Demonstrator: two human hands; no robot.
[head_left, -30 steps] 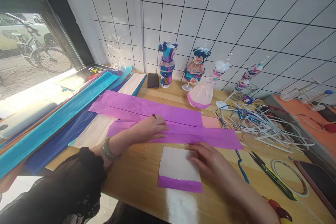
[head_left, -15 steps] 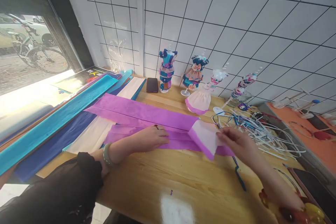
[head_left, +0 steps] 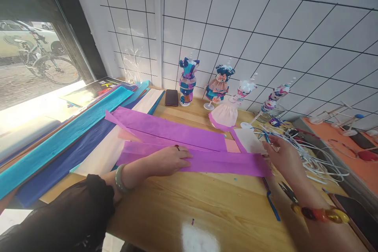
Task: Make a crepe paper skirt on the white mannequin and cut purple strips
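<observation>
My left hand (head_left: 174, 160) lies flat, fingers stretched, on the front purple crepe paper strip (head_left: 224, 162). A second purple strip (head_left: 168, 126) runs behind it, its left end slightly raised. At the right, my right hand (head_left: 285, 159) has its fingers bent at the right edge of a white paper piece (head_left: 248, 139) with a purple border. The fingertips appear closed on that edge, partly hidden by the hand. The white piece lies behind the right end of the front strip. Beyond it stands a small dress form in a pale skirt with a purple hem (head_left: 224, 115).
Other decorated dress forms (head_left: 189, 80) stand along the tiled wall. A phone (head_left: 171, 97) lies beside them. Tangled white and blue strips (head_left: 307, 161) cover the right side. Scissors (head_left: 287, 192) and a blue strip (head_left: 273, 206) lie near my right wrist. Blue paper rolls (head_left: 73, 126) lie left.
My right hand has moved right and slightly up with the white piece, which has gone from lying across the front strip to behind it. My left hand stays in place.
</observation>
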